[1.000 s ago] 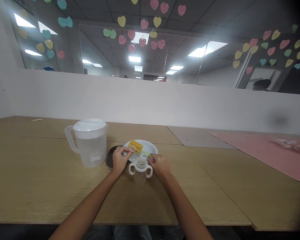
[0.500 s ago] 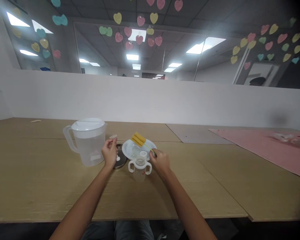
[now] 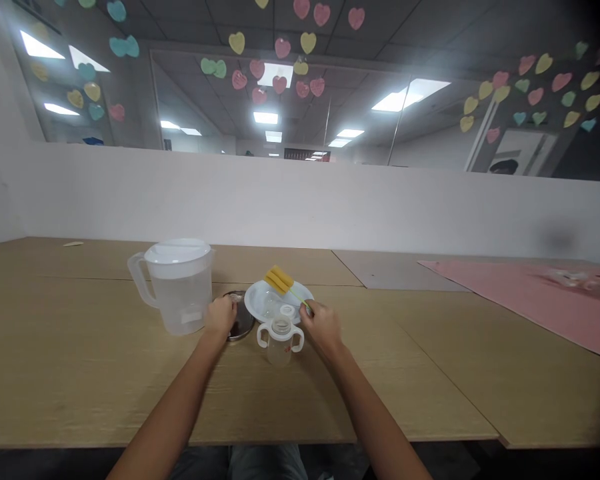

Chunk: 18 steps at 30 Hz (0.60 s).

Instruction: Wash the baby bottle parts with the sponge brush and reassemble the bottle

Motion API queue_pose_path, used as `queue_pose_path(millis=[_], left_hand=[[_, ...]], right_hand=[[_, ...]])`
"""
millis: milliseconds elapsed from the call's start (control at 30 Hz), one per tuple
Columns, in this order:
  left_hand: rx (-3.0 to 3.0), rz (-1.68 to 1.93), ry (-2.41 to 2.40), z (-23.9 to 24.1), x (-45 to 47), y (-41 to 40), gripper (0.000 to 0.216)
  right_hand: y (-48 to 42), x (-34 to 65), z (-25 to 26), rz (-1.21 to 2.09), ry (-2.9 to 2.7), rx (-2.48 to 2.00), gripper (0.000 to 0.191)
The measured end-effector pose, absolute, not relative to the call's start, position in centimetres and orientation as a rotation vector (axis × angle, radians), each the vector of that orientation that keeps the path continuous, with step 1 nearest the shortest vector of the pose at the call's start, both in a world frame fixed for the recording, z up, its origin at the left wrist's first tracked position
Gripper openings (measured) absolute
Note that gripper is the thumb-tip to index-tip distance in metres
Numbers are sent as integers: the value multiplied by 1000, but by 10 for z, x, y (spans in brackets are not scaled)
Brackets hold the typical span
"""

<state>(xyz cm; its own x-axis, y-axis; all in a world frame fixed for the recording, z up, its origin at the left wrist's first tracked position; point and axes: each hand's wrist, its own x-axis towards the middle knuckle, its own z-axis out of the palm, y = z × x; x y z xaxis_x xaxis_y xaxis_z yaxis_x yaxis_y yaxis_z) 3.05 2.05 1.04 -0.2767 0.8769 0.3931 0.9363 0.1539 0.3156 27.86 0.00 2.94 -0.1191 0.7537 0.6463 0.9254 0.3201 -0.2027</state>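
Note:
My right hand (image 3: 324, 325) is closed round the thin green handle of a yellow sponge bottle brush (image 3: 279, 280), its sponge head over a white plate (image 3: 253, 301). Just left of that hand stands an open clear baby bottle (image 3: 280, 348) with two white handles. A white ring-shaped cap (image 3: 287, 311) and a clear part lie at the plate. My left hand (image 3: 221, 316) is lowered to a dark round metal tray (image 3: 243, 325), fingers curled. A pale bit shows at its fingertips, but what they hold is mostly hidden.
A clear lidded pitcher (image 3: 183, 293) stands left of my left hand. On the right lies a pink cloth (image 3: 520, 293) with a crumpled clear item on it. A white wall (image 3: 310, 207) borders the back of the wooden table (image 3: 105, 373).
My left hand has moved down to the dark tray with the pale flat piece it held up. My right hand and the brush have hardly moved.

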Motion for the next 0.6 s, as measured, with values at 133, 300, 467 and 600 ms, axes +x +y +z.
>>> queue_pose_path(millis=[133,300,467,600], left_hand=[[-1812,-719,-2319,8,31,20,32],[-1835,-746,-2256,15,35,14,35],[-2018,-1122,-1827,32,59,11,30],[-2191,-1110,-1774,40,83,26,29]], right_hand=[[0,278,29,-335,-1917,-1497,33],[0,278,30,-334,-1904,-1506,33],[0,278,30,-330,-1896,-1486,34],[1,278,28,-347,-1895,-1479,34]])
